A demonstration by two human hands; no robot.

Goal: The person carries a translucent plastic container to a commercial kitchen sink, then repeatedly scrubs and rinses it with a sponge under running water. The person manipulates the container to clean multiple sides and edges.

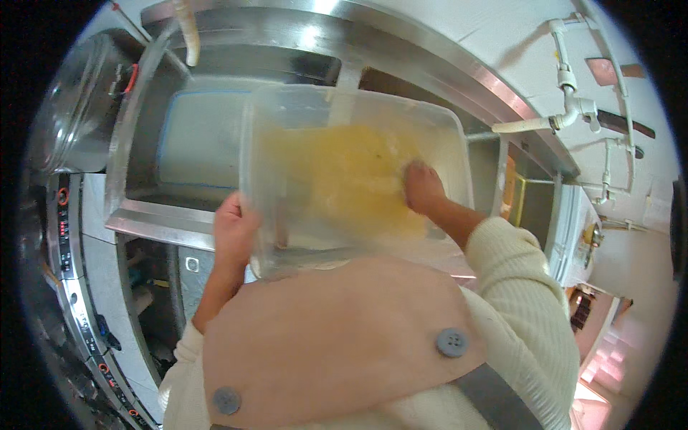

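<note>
A large translucent plastic tub (357, 99) is tilted in front of my apron, over the front of a steel sink. My left hand (235, 223) grips its left side. Inside the tub, or seen through its wall, lies a blurred yellow mass (349, 172), whose material I cannot make out. My right hand (424, 185) is at the right edge of this mass, fingers curled. Motion blur hides whether those fingers hold anything.
Left of the tub, a pale blue-edged rectangular panel or container (207, 140) sits in the steel sink basin (142, 156). A whitish spout (186, 37) hangs above it. A large metal vessel (80, 107) stands at far left. White pipes (570, 105) run along the wall at right.
</note>
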